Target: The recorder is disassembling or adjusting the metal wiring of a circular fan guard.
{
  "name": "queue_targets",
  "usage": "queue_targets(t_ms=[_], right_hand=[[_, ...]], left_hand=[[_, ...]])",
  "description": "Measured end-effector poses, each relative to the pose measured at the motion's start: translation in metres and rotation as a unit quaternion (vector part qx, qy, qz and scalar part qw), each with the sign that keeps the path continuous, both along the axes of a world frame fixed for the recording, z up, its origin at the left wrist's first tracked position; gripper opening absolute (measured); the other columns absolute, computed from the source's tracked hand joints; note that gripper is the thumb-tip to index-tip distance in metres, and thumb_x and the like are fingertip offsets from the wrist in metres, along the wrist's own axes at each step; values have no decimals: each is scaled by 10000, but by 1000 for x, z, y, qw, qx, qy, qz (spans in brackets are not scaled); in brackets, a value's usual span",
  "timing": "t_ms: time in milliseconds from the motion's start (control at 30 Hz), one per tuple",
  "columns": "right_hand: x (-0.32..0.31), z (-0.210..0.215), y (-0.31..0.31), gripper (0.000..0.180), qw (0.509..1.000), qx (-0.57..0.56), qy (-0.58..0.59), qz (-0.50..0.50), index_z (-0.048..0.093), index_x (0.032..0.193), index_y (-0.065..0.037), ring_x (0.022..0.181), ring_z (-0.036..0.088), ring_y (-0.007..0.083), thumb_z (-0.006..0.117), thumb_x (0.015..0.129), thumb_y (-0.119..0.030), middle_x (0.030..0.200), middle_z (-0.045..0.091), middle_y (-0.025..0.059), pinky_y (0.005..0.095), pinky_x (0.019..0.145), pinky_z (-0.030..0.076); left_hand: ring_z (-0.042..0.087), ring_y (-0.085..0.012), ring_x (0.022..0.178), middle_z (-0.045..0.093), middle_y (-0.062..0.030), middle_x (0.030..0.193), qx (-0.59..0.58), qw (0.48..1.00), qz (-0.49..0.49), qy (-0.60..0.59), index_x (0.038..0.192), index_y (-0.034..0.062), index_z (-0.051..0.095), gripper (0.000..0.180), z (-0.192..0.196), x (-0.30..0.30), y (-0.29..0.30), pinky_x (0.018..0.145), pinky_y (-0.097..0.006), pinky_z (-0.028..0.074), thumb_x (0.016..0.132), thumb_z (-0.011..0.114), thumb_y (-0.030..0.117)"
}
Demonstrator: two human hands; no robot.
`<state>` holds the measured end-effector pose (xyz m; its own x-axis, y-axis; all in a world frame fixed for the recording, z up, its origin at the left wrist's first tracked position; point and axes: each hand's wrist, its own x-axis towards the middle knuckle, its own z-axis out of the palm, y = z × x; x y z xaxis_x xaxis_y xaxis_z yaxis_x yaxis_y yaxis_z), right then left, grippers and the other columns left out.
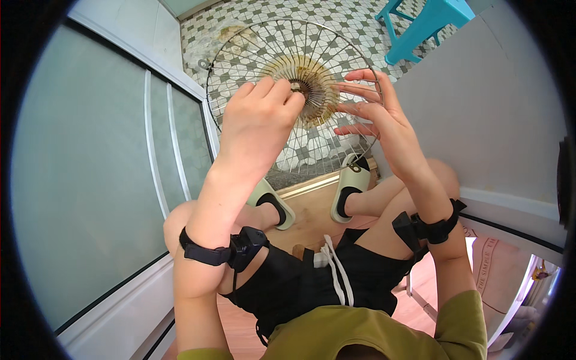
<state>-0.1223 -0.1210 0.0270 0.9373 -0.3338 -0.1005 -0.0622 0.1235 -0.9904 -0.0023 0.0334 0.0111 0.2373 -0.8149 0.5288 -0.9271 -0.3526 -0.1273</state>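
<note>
Round wire grille (316, 114), face up between the person's hands, over the tiled floor (360, 27); can't tell if it touches the floor. Brown stain around its hub (305, 96); small clip (204, 63) on the left of its rim (300, 21).

Left hand (258, 123): fingers curled in at the hub; can't tell whether they grip wires or something else, knuckles hide it. Right hand (384, 117): fingers loose and spread at the right of the rim, not closed round it.

For good handling: closing the right hand on the rim should steady the grille better than spread fingers; light pressure at the hub, since thin wires probably bend. Turning the left wrist a bit would open the view of the fingertips. Stained wires may be slippery.

Further out: slippers (355, 177) just near of the grille, glass door (90, 150) left, white panel (498, 108) right, blue stool (420, 36) far right, well apart from the hands.
</note>
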Motion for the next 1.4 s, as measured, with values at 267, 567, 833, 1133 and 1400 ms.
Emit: queue_targets(t_ms=[267,567,833,1133,1400], right_hand=[[-2,-10,-1,337,999,-22,-17,47,373,1240,-101,1165,446,201,380,904,-100,1265,415,71,335,793,509],[-3,8,-12,394,997,69,36,7,341,1223,-83,1015,583,293,326,831,-46,1224,475,194,402,755,566],[-6,3,-8,397,994,98,45,25,354,1224,-96,989,541,235,346,828,-54,1212,430,168,355,766,535],[-4,-2,-12,346,998,18,39,41,431,1165,-113,1008,498,155,397,821,-109,1151,485,124,334,837,452],[-3,-5,-14,324,998,25,44,27,429,1172,-119,975,514,159,412,849,-138,1119,481,111,319,821,462]], left_hand=[[537,-169,709,490,-24,702,16,997,-80,-3,663,91,536,79,-15,4,-8,615,-266,443,607,590,84],[532,-212,685,464,-59,716,-42,998,-38,-11,740,55,479,131,-27,-8,-22,601,-311,452,651,574,51],[548,-236,651,500,-72,689,-59,995,49,68,752,59,499,110,-27,-14,-22,552,-341,448,728,606,48],[525,-159,708,487,6,719,-48,996,-75,22,719,110,551,127,-3,12,-3,630,-282,414,631,625,57],[526,-138,726,481,11,707,-50,994,-75,-59,726,122,526,118,1,-1,-8,632,-269,412,636,600,103]])
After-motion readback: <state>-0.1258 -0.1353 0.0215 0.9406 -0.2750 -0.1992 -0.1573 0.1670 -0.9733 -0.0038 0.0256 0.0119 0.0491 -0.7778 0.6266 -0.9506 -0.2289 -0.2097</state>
